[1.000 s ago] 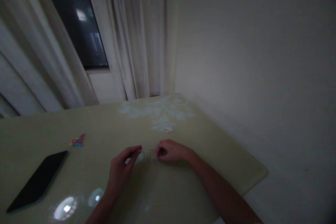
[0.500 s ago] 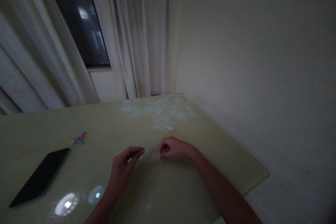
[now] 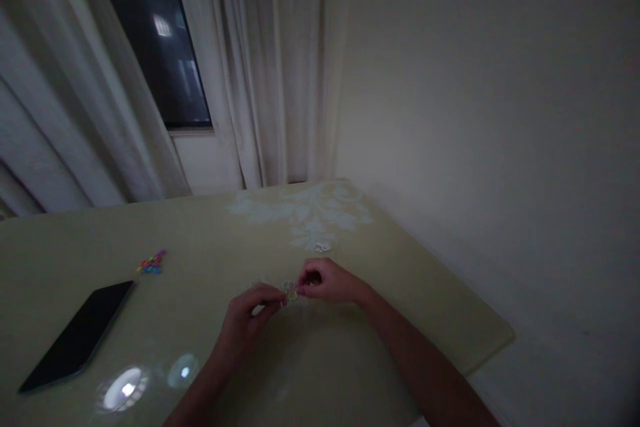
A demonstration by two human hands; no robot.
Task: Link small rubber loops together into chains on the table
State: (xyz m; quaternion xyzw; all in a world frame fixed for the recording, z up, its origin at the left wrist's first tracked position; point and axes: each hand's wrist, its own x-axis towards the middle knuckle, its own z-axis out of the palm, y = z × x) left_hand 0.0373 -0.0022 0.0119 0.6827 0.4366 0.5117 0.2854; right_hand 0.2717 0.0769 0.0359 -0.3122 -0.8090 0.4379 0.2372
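Note:
A cluster of small pale and yellowish rings (image 3: 291,294), seemingly in clear plastic, lies between my two hands just above the table. My left hand (image 3: 253,312) pinches its left side with thumb and fingertips. From the other side my right hand (image 3: 325,280) grips the right edge, thumb and forefinger pressed together and the other fingers curled. The fingertips of both hands almost meet and cover much of the rings. Too small and dim to make out is whether the rings are loose or bagged.
Small white pieces (image 3: 323,247) lie beyond my right hand. Several bright coloured bits (image 3: 151,262) are heaped at left, near a black tablet (image 3: 80,333). The glossy table (image 3: 350,360) meets a wall (image 3: 475,113) on the right; curtains (image 3: 280,67) hang behind.
My hands have come closer together, the left moving right and the right moving slightly left. Less of the ring cluster shows between them.

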